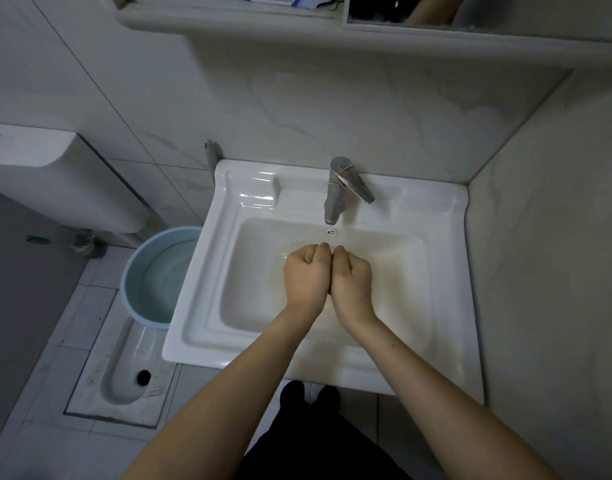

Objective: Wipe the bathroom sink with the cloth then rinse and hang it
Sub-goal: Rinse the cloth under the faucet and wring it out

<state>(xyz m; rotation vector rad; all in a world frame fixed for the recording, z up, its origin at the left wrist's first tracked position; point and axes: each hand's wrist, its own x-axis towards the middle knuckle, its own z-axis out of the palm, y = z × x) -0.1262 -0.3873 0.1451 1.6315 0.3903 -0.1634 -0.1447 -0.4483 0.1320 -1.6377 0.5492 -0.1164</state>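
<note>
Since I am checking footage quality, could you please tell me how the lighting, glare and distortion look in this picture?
Head view: dim, flat, greenish light; bright glare streaks on the sink rim at its far left; the wide lens bows the shelf; the tap looks sharp.

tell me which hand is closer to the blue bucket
Left. The left hand is over the sink basin on the side toward the blue bucket; the right hand touches it on the far side.
</note>
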